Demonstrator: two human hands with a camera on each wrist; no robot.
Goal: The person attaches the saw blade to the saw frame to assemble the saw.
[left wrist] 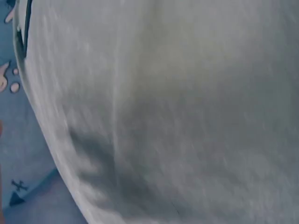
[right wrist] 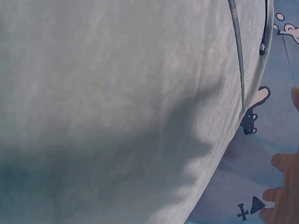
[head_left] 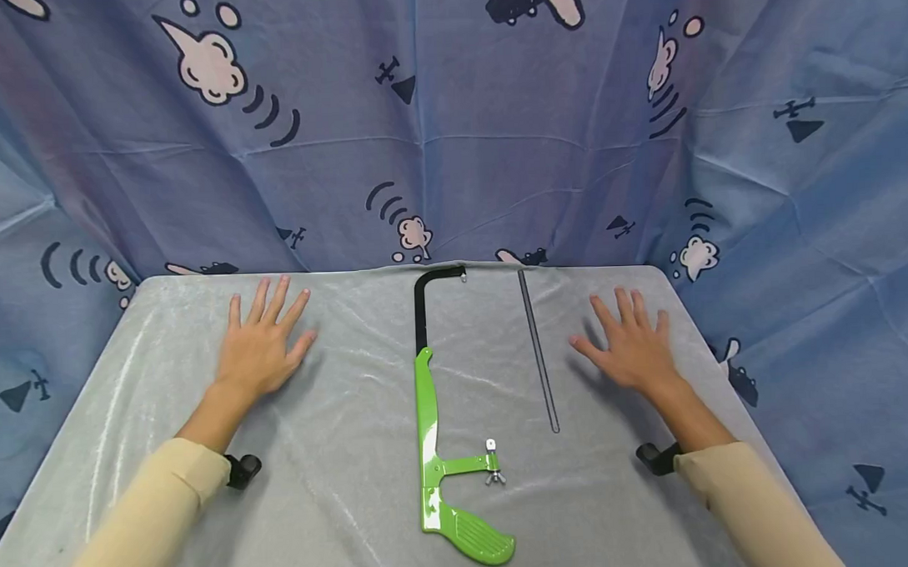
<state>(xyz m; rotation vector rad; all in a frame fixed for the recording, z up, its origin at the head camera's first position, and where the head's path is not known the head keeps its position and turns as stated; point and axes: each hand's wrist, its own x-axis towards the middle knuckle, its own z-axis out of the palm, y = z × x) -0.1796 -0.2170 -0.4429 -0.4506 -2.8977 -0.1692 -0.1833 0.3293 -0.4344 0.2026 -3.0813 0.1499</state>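
A hacksaw frame (head_left: 427,418) lies at the middle of the table, with a bright green handle at the near end and a black bent bar at the far end. A wing nut (head_left: 495,477) sits on its short green arm. To the right of the frame lies a separate thin dark hacksaw blade (head_left: 539,356). My left hand (head_left: 259,353) is left of the frame, palm down, fingers spread, holding nothing. On the far side of the blade, my right hand (head_left: 635,348) is likewise spread and holds nothing. Its fingers (right wrist: 282,163) show at the right wrist view's edge.
A pale grey cloth covers the table (head_left: 340,454). Behind it and at both sides hangs a blue patterned curtain (head_left: 487,165), close to the far edge. Black wrist straps (head_left: 243,472) show at both cuffs. Hand shadows fall on the cloth.
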